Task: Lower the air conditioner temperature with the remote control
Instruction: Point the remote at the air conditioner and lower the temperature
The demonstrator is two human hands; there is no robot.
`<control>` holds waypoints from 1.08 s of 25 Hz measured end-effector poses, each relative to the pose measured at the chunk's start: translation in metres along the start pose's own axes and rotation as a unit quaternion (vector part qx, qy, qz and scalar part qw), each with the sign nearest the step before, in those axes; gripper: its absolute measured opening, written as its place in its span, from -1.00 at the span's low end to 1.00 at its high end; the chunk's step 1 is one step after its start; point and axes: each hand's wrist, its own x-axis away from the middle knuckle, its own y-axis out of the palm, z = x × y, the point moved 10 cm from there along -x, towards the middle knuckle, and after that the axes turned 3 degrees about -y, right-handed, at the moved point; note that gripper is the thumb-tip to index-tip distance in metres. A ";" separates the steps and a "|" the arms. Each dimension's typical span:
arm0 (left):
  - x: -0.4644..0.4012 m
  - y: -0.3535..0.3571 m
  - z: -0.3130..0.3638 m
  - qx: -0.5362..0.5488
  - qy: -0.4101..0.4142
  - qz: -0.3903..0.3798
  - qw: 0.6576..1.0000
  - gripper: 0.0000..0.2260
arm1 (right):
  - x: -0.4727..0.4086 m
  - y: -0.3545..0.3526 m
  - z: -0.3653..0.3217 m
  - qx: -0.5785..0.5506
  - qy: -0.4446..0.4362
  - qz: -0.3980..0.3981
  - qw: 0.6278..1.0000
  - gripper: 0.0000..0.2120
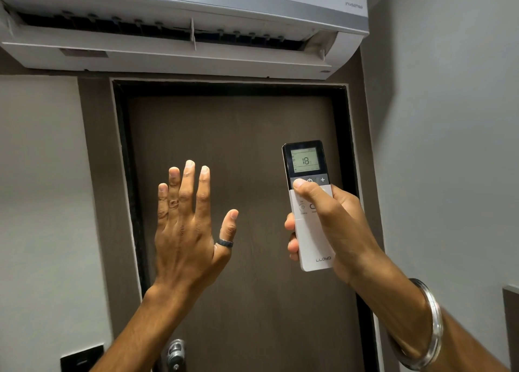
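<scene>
Below the wall-mounted air conditioner (179, 20), the right hand (334, 225) grasps an upright white remote control (309, 203), its screen reading 18 and thumb on a button, while the left hand (188, 228) is spread open, empty.

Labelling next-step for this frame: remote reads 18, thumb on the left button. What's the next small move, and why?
Probably one more press with the right hand's thumb, then check the display. The thumb already rests on the button left of power, opposite the plus, likely the minus. The remote reads 18 and points up at the air conditioner, whose flap is open. The left hand is raised, open and empty.
</scene>
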 end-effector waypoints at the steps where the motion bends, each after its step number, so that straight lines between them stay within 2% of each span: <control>1: 0.000 0.000 0.000 0.001 0.000 0.000 1.000 -0.28 | 0.000 0.000 0.000 0.001 -0.003 0.002 1.000 -0.68; 9: 0.000 0.001 -0.002 0.003 -0.003 -0.005 1.000 -0.28 | -0.001 -0.005 0.000 0.018 -0.014 0.025 0.999 -0.77; 18: -0.001 0.004 -0.002 -0.004 -0.002 -0.004 1.000 -0.28 | -0.003 -0.004 0.002 0.006 -0.008 0.010 1.000 -0.70; 27: -0.001 0.006 -0.002 -0.003 0.000 -0.003 1.000 -0.28 | -0.004 -0.010 0.004 0.021 -0.016 0.021 0.999 -0.79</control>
